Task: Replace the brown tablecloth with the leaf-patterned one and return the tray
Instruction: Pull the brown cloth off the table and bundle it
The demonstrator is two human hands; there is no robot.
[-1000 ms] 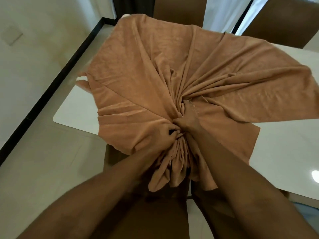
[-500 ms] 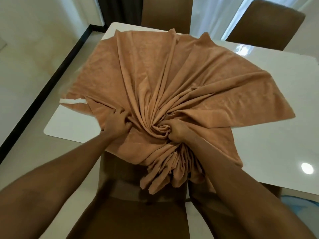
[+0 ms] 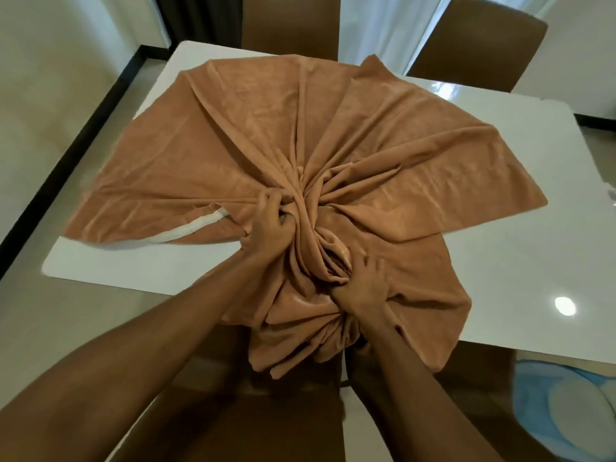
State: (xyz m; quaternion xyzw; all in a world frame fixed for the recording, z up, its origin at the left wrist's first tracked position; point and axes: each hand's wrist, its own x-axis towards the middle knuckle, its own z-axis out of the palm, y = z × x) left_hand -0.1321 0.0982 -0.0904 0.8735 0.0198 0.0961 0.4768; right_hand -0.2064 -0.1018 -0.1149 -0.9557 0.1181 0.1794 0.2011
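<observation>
The brown tablecloth (image 3: 383,135) lies bunched on the white table (image 3: 520,268), its folds fanning out from a gathered knot near the table's front edge. A white hem strip shows at its left corner. My left hand (image 3: 270,228) grips a handful of folds left of the knot. My right hand (image 3: 363,288) clutches the gathered cloth at the front edge, where a bundle hangs down over the chair. No leaf-patterned cloth or tray is in view.
A brown chair (image 3: 240,418) stands right below me against the table. Two more brown chairs (image 3: 480,38) stand at the far side. A blue and white object (image 3: 566,405) lies on the floor at the lower right. A wall with a black skirting runs along the left.
The cloth has been pulled further toward me and bunched tighter. My left hand let go, reached left and now grips folds near the knot; my right hand shifted to a lower grip.
</observation>
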